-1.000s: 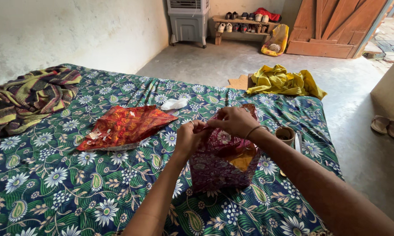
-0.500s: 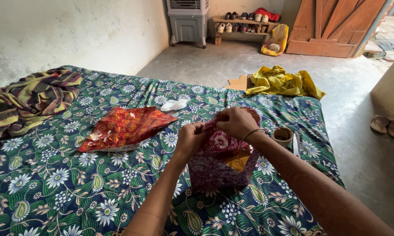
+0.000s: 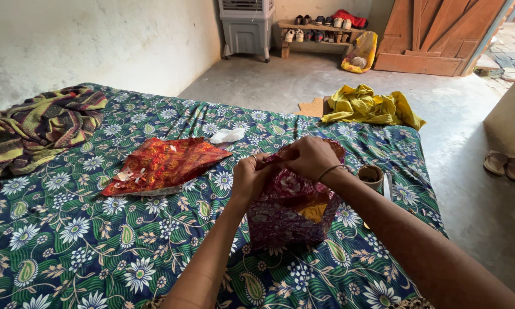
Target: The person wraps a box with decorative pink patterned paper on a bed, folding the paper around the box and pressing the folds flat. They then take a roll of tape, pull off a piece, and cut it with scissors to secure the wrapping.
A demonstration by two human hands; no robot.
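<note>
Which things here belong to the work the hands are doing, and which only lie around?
In the work:
- left hand and right hand, pinching the top of the purple patterned wrapped box
- roll of tape beside it

Lying about:
- red-orange wrapping sheet
- white crumpled scrap
- striped blanket
- yellow cloth

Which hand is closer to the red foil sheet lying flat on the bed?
Left. The left hand grips the purple wrapped parcel just right of the red foil sheet; the right hand sits farther right, on the parcel's top.

Soft daylight, sharp, slight edge distortion
</note>
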